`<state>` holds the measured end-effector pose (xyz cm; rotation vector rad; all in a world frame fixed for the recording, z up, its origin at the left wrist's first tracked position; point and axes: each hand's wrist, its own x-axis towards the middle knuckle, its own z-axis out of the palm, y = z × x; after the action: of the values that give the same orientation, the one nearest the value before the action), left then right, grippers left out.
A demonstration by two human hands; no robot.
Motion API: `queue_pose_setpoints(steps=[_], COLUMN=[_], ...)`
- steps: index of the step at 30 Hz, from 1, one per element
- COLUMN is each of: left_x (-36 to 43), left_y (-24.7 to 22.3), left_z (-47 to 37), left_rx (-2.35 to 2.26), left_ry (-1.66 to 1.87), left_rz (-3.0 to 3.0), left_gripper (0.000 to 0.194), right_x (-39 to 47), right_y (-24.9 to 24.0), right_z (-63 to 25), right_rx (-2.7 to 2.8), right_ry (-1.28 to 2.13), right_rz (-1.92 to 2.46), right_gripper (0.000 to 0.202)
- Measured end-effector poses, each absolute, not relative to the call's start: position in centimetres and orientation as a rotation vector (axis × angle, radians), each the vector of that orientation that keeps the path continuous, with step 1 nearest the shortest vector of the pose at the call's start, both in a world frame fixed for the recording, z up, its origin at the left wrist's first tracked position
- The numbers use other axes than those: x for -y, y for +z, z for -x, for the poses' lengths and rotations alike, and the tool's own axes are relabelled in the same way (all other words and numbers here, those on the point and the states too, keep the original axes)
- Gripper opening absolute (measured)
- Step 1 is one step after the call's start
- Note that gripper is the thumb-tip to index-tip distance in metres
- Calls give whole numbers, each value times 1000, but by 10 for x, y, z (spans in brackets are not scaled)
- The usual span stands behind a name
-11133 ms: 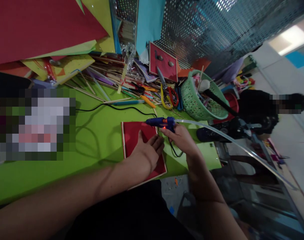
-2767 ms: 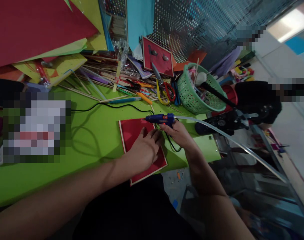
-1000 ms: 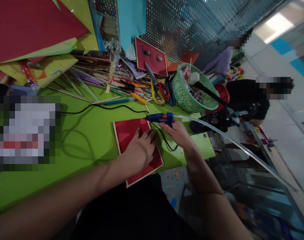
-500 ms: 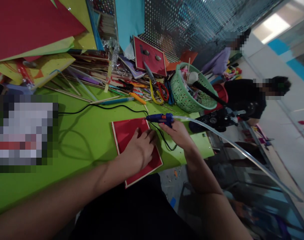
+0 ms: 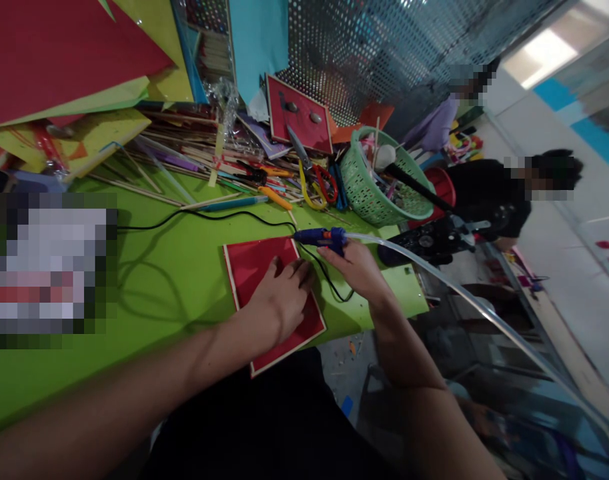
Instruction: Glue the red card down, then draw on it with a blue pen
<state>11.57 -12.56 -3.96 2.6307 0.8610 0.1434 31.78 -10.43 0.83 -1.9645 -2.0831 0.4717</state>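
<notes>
A red rectangular board (image 5: 251, 257) lies on the green tabletop, with pale strips along several of its edges. My left hand (image 5: 281, 300) rests on it, palm down with fingers spread. In my right hand (image 5: 361, 270) is a blue hot glue gun (image 5: 317, 237), its fingers wrapped round the handle. The nozzle points left and sits at the board's far right corner, along the edge without a pale strip. From the back of the gun a long clear glue stick (image 5: 434, 270) curves away to the right. A black cord (image 5: 329, 277) runs beneath the gun.
Beyond the board lie scissors (image 5: 309, 167), an orange-handled tool (image 5: 275, 197) and many thin wooden sticks (image 5: 184, 150). A green basket (image 5: 379, 193) of supplies stands at the right, beside a black device (image 5: 424, 241). Another red board (image 5: 304, 117) leans behind. Two people are in the background.
Hands, board and glue gun stay almost where they were. The clear glue stick's far end has swung slightly downward.
</notes>
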Motion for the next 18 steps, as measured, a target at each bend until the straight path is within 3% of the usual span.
queue_pose_setpoints(steps=[18], left_x=[123], left_y=[-32], left_z=[-117], left_rx=[-841], left_ry=[-7], left_rz=[-2628], left_gripper=[67], right_x=[99], right_y=[1], right_z=[-298], right_rx=[2099], right_ry=[623], right_rz=[1837], right_gripper=[44])
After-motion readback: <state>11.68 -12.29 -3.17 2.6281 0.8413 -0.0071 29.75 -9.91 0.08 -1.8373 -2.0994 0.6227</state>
